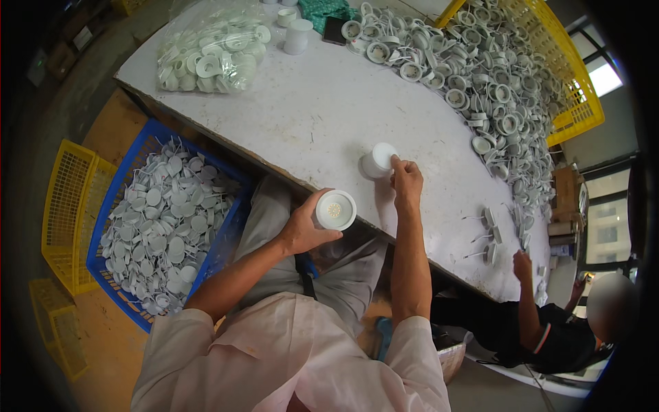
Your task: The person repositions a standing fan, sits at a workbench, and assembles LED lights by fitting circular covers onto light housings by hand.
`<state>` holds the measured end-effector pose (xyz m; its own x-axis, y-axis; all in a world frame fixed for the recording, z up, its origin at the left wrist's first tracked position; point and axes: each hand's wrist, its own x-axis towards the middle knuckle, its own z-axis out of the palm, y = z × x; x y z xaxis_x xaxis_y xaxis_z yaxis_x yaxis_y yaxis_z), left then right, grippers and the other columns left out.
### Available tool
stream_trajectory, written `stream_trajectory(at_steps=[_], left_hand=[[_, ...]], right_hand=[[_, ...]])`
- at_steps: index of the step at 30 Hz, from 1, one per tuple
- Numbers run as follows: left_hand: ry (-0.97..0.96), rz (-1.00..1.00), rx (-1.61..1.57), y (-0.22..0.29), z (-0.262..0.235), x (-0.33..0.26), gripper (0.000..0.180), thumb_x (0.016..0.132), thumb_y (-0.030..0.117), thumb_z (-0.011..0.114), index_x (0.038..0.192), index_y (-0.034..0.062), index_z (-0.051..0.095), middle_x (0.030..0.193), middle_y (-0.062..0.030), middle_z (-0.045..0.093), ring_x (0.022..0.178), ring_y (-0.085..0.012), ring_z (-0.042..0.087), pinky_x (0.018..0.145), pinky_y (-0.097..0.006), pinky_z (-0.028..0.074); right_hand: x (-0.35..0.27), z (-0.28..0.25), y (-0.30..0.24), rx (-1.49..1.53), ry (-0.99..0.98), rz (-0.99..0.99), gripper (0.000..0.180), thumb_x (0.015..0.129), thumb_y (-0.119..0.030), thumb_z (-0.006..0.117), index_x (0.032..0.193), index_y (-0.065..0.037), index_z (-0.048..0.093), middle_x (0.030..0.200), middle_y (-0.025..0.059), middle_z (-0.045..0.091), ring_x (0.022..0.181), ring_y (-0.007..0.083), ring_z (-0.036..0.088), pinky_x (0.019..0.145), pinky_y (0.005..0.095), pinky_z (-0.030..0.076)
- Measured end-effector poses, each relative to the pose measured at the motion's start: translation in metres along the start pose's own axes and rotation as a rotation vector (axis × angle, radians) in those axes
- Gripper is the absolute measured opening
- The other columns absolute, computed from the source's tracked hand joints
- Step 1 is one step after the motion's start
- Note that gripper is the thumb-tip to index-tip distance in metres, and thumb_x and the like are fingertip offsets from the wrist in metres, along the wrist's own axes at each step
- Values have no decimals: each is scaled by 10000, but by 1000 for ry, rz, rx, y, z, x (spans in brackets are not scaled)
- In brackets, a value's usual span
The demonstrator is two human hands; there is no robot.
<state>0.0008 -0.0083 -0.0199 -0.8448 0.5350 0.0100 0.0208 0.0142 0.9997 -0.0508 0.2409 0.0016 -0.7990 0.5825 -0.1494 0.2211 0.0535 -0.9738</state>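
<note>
My left hand (pixel 302 225) grips a round white LED light housing (pixel 336 210) by its rim, just off the table's near edge. The open face of the housing is turned up, and small yellowish LEDs show in its middle. Over the table, my right hand (pixel 408 180) has its fingertips pinched at the edge of a white round cover (pixel 385 152). That cover tops a short stack of white discs (pixel 373 165) standing on the tabletop. My right fingers partly hide the cover's right edge.
A large heap of wired light housings (pixel 480 82) fills the far right, beside a yellow crate (pixel 582 103). A clear bag of white rings (pixel 206 65) lies far left. A blue basket (pixel 103 220) of finished-looking round lights stands at my left. A co-worker's hand (pixel 522 264) is at right.
</note>
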Motion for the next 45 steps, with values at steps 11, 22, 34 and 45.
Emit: stream_trajectory(at_steps=[11, 22, 34, 45], left_hand=[[17, -15, -86, -2, 8, -2, 792, 641, 141, 779, 1314, 23, 379, 1197, -134, 541, 1128, -206, 512, 961, -323, 407], [10, -47, -125, 3, 12, 7, 804, 629, 79, 781, 1322, 24, 376, 1202, -112, 539, 1118, -176, 513, 958, -310, 415], [-66, -20, -72, -8, 24, 14, 830, 678, 59, 780, 1356, -3, 305, 1247, -112, 492, 1155, -179, 489, 971, -318, 424], [-11, 0, 22, -13, 30, 11, 605, 845, 185, 652, 1329, -15, 348, 1199, -134, 522, 1110, -178, 514, 932, -304, 436]], right_hand=[[-14, -18, 4, 414, -47, 182, 193, 885, -214, 594, 872, -31, 537, 736, 31, 528, 577, 100, 520, 480, 193, 428], [-76, -32, 9, 634, -89, 180, 112, 890, -124, 590, 923, -19, 570, 751, 50, 598, 618, 126, 587, 520, 200, 450], [-124, -15, 35, 268, -191, 183, 168, 831, -94, 658, 965, 0, 620, 773, 26, 623, 584, 50, 531, 512, 178, 434], [-126, 2, 40, 171, -139, 80, 249, 784, -113, 729, 940, -22, 557, 707, -7, 570, 550, 48, 519, 477, 169, 427]])
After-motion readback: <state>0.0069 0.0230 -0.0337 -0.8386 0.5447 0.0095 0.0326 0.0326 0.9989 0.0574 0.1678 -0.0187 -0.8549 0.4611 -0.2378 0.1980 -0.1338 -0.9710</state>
